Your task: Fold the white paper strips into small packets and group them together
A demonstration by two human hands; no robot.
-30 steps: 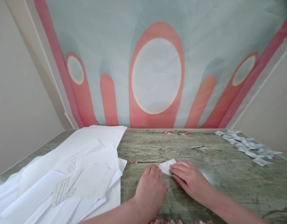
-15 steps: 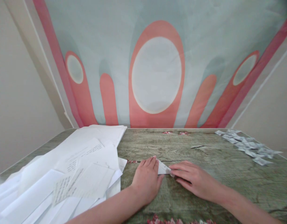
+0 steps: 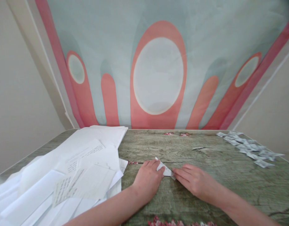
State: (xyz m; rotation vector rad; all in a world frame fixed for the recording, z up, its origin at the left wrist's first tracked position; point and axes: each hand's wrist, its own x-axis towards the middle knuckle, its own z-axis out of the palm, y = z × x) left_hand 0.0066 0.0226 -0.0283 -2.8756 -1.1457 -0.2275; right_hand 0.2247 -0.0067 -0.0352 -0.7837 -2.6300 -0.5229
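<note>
A small folded piece of white paper with faint print lies near the middle of the table, between my two hands. My left hand grips its left part, the thumb lying across the top and the fingers curled behind. At the paper's right corner, my right hand pinches the tip with thumb and fingertips. The paper looks narrow and pointed at its upper left end. Part of it is hidden under my left fingers.
On the left lies a spread pile of white paper sheets, some printed. Several small folded paper pieces sit in a cluster at the far right. The wood-patterned table meets a wall hanging at the back.
My left thumb has moved up onto the paper, which now shows as a narrower strip. My right fingers have drawn closer together at its right corner.
</note>
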